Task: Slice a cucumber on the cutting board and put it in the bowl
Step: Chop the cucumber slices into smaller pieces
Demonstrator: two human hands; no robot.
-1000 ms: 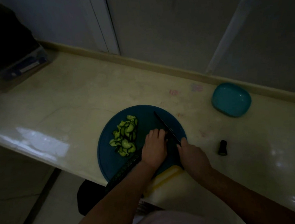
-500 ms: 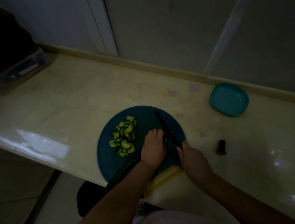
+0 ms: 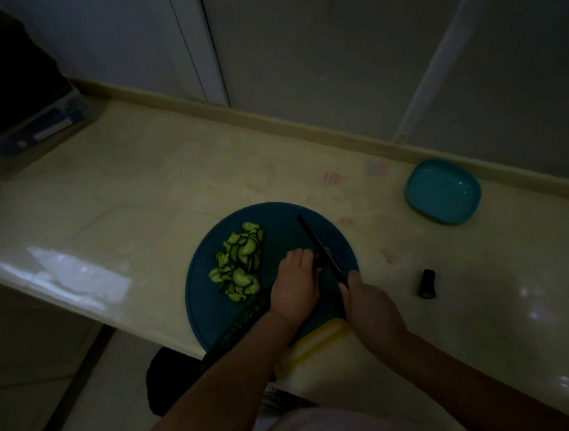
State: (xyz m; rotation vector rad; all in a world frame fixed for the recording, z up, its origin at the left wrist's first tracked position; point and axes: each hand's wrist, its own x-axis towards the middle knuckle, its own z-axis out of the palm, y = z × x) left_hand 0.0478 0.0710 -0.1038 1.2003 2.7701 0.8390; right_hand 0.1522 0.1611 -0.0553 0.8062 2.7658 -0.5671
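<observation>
A round blue cutting board (image 3: 212, 311) lies at the counter's front edge. A heap of green cucumber slices (image 3: 240, 262) sits on its left half. My left hand (image 3: 296, 283) holds down the dark cucumber (image 3: 237, 322), which runs under my wrist toward the lower left. My right hand (image 3: 369, 300) grips the handle of a dark knife (image 3: 316, 243), whose blade lies just right of my left fingertips. A teal bowl (image 3: 442, 191) stands at the back right, apart from the board.
A cut cucumber end (image 3: 427, 283) lies on the cream counter (image 3: 136, 194) right of the board. A dark box (image 3: 9, 112) fills the far left corner. A raised ledge and wall run along the back. The counter's front edge drops off below the board.
The knife blade has shifted slightly against the cucumber by my left fingertips. Both hands stay in place on the board; the view has shifted a little.
</observation>
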